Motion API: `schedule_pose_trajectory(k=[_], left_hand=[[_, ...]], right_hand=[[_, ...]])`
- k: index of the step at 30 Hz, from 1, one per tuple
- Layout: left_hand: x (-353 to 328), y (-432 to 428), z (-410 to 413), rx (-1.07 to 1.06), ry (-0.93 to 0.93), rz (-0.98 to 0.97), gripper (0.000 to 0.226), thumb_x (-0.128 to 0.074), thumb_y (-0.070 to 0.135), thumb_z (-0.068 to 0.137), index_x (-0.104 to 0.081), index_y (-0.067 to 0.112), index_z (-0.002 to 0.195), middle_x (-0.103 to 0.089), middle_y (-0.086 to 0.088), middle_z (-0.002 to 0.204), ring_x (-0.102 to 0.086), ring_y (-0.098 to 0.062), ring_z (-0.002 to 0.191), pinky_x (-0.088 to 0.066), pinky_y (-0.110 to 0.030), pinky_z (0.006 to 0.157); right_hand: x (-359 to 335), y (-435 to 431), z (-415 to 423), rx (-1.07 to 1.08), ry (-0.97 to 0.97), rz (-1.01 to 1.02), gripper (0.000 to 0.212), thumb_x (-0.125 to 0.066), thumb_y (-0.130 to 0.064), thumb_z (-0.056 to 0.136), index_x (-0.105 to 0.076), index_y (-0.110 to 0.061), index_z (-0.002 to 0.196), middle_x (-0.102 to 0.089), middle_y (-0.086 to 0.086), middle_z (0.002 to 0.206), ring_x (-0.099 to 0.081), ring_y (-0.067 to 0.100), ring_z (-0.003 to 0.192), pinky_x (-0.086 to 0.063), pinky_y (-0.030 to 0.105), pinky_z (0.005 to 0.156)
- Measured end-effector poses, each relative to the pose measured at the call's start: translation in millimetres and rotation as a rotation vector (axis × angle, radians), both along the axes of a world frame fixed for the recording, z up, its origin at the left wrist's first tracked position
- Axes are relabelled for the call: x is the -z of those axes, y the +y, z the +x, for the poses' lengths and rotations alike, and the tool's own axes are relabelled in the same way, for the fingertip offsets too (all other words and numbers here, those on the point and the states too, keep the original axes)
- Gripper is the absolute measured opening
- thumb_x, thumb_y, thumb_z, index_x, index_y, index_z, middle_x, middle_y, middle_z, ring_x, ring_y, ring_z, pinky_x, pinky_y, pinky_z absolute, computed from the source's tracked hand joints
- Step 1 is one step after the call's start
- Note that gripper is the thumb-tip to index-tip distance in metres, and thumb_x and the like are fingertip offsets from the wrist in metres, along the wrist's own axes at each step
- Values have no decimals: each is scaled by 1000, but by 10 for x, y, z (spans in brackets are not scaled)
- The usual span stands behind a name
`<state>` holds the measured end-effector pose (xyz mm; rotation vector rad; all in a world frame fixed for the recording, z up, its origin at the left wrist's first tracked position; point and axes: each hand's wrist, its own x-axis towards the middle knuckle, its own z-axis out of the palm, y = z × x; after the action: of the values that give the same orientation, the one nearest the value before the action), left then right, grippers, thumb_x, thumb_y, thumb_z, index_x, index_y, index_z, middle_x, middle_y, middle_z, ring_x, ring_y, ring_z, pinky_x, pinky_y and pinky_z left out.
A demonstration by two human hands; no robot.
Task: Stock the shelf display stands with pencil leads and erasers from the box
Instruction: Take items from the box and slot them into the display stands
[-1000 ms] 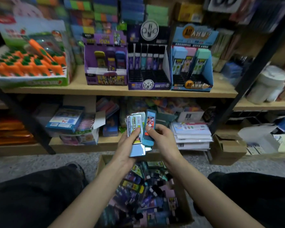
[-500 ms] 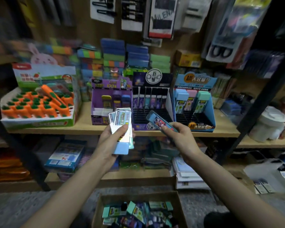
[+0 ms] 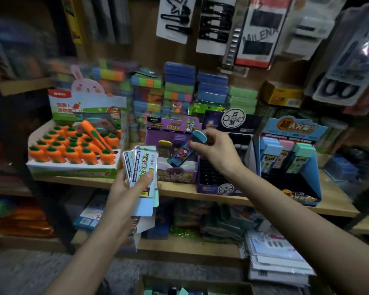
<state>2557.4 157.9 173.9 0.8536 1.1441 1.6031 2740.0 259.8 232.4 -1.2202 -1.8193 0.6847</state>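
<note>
Fingertips of my right hand pinch a slim blue lead case — glossy plastic, teal-capped, tilted — over the purple cardboard display stand. My left hand grips a fan of flat, rectangular lead packs, thumb pressed across their printed labels, just in front of the wooden shelf. I see the cardboard box rim lowest in view.
</note>
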Motion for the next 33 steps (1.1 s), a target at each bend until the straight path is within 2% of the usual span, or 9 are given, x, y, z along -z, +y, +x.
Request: schedule_pose_trajectory(k=[3, 5, 9, 13, 18, 22, 25, 29, 33], left_hand=[[-14, -36, -184, -35, -14, 0, 22, -65, 17, 83, -63, 24, 104, -75, 5, 80, -70, -11, 62, -52, -23, 46], [-13, -60, -269, -58, -43, -4, 22, -65, 16, 83, -64, 22, 103, -75, 3, 79, -69, -12, 60, -51, -23, 45], [-27, -68, -330, -64, -65, -3, 26, -66, 17, 82, -63, 19, 107, -74, 1, 78, -69, -12, 60, -52, -23, 46], [-32, -47, -327, -54, -59, -2, 25, -66, 17, 82, -62, 18, 107, -74, 1, 75, -69, -12, 58, -52, -23, 46], [-16, -43, -326, -33, -60, -21, 39, -71, 23, 72, -62, 20, 110, -75, -2, 90, -71, -15, 69, -53, -25, 51], [1, -34, -287, -29, -55, -12, 40, -71, 21, 73, -61, 18, 112, -74, -2, 91, -71, -17, 72, -54, -27, 53], [1, -23, -226, -19, -87, -7, 38, -71, 18, 75, -61, 18, 111, -74, 1, 83, -70, -15, 67, -55, -27, 54], [-45, 20, -90, 26, -243, -1, 56, -71, 21, 68, -57, 11, 122, -72, -4, 82, -69, -17, 65, -56, -29, 54], [-55, 81, 111, 51, -272, 16, 62, -70, 22, 65, -56, 11, 125, -72, -6, 88, -69, -17, 69, -55, -28, 56]], right_hand=[[-79, 194, -324, -24, -51, 84, 17, -69, -18, 84, -65, -8, 97, -68, 9, 90, -64, 23, 84, -52, 38, 76], [-107, 309, -522, -48, -121, 146, 19, -67, -19, 86, -64, -8, 100, -66, 6, 94, -60, 19, 87, -47, 30, 73], [-60, 514, -778, -52, -320, 211, 17, -62, -16, 88, -62, -5, 101, -66, 14, 102, -58, 27, 96, -35, 28, 69], [91, 629, -878, -64, -423, 184, 18, -62, -18, 88, -62, -6, 102, -66, 14, 100, -58, 30, 97, -44, 36, 77], [265, 667, -913, -6, -673, 452, 29, -61, -23, 88, -51, -12, 113, -63, 15, 101, -50, 35, 97, -35, 38, 75], [323, 610, -920, 41, -849, 648, 28, -44, -26, 97, -59, -15, 117, -59, 10, 104, -46, 31, 98, -27, 35, 75], [257, 431, -879, 55, -667, 577, 31, -44, -23, 98, -59, -13, 123, -55, 10, 107, -46, 28, 100, -32, 35, 79], [323, -104, -658, -77, -297, 208, 21, -45, -22, 98, -60, -11, 107, -62, 6, 100, -54, 21, 94, -44, 38, 81], [457, -652, -354, -216, 34, -172, 33, -47, -46, 92, -60, -16, 90, -62, -3, 79, -57, 10, 74, -47, 32, 68]])
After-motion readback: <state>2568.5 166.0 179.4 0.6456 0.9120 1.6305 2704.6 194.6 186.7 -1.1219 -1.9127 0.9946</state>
